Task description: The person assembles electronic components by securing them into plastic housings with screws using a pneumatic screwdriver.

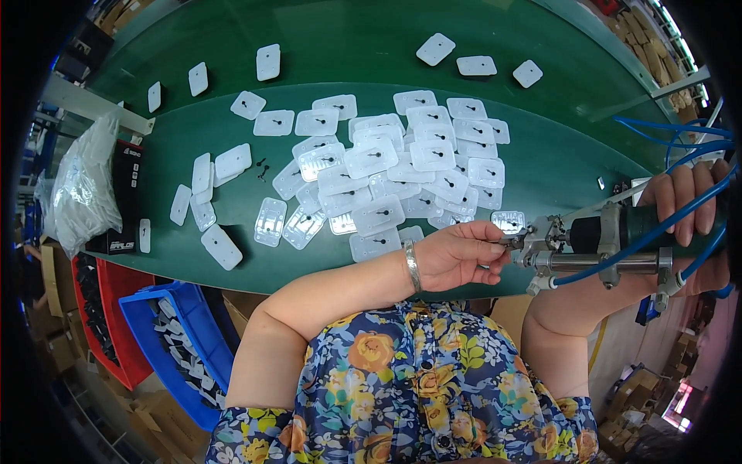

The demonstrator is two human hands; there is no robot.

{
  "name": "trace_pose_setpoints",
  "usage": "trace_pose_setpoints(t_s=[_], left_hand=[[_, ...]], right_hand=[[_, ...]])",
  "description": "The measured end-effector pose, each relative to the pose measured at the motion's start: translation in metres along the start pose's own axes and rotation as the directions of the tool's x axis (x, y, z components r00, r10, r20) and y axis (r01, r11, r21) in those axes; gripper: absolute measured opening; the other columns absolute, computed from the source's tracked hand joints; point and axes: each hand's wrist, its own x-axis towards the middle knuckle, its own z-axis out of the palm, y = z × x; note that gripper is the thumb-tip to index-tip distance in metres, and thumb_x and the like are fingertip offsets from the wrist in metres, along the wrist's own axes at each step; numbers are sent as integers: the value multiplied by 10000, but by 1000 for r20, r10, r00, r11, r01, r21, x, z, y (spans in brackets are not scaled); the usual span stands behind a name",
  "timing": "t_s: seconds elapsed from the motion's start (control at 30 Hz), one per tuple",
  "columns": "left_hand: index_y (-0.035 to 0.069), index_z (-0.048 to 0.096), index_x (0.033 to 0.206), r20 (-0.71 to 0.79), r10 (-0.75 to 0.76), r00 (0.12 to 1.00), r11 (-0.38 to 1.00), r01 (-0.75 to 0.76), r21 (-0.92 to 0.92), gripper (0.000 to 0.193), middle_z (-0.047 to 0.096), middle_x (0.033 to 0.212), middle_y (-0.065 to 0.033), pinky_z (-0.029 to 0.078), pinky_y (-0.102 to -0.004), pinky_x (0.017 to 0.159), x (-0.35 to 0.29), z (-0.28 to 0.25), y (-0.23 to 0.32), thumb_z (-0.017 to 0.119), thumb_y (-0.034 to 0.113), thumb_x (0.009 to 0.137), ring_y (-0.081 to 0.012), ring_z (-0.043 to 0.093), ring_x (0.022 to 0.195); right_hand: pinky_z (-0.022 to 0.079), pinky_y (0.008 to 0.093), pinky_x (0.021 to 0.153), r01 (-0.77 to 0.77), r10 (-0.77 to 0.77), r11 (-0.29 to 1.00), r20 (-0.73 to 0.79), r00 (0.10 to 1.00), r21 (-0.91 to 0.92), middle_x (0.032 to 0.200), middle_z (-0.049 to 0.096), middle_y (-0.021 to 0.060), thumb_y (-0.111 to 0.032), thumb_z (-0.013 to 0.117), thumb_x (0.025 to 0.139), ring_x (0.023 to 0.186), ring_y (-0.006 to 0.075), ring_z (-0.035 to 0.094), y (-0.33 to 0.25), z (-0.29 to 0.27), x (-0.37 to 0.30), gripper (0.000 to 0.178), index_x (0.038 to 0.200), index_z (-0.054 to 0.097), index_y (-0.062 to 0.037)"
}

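White plates [359, 162] mid-worktop [556, 166] mostly bear black pieces [379, 155], seemingly done; bare plates [221, 247] remain toward its left edge; left hand [457, 257] pinches narrowly, contents unclear, right hand [685, 203] holds tool [586, 235].

Print showed on black box [128, 197] at left, all of it in white on dark side panel. Short line of lettering [131, 151] ran near top of panel. Below it, group of small symbols [136, 170] (too tiny to make out). Near bottom edge, larger, bolder word [122, 247] in capitals, on same panel.
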Motion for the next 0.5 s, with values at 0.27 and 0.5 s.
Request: trace_pose_setpoints(t_s=[0.27, 0.5], left_hand=[[37, 573, 906, -111, 90, 990, 992, -79, 100, 113, 605, 866, -73, 484, -301, 747, 4, 5, 7, 581, 26, 793, -171, 591, 788], [-37, 583, 870, -268, 285, 920, 757, -45, 652, 139, 580, 874, -94, 430, -322, 791, -15, 7, 29, 583, 14, 740, -191, 547, 872]], right_hand=[[363, 230, 438, -17, 18, 984, -2, 1000, 178, 565, 433, 36, -558, 456, 808, 464, 123, 393, -3, -3, 7, 645, 1156, 418, -16], [427, 278, 542, -377, 402, 843, 17, 916, 385, 798, 543, 64, -353, 676, 669, 701, 170, 530, -2, -26, 2, 628, 1156, 399, -71]])
